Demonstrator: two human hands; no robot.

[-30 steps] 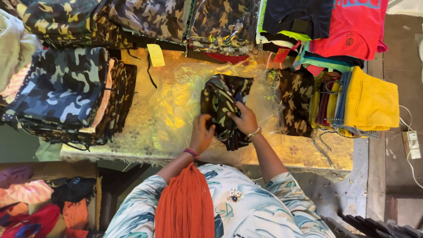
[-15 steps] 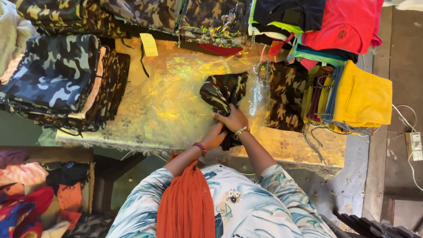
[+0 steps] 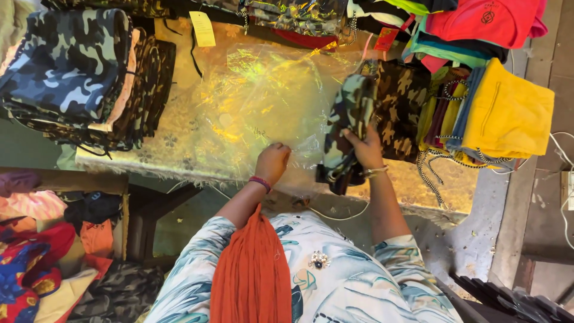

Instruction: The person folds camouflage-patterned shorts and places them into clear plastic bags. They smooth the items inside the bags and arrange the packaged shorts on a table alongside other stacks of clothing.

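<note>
Since half a second ago the folded camouflage garment (image 3: pixel 350 128) has swung right of centre, lifted off the table, and the hands have parted. Right hand (image 3: pixel 365 149) grips its lower half, fingers closed around the cloth; its long axis runs up the frame. Left hand (image 3: pixel 272 162) pinches the near edge of the clear plastic bag (image 3: pixel 263 101), which lies flat at centre, just left of the garment.

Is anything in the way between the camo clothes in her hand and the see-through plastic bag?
Nothing visible. The right hand holds the folded camo clothes right beside the plastic bag lying on the table. The left hand pinches the bag's near edge.
</note>
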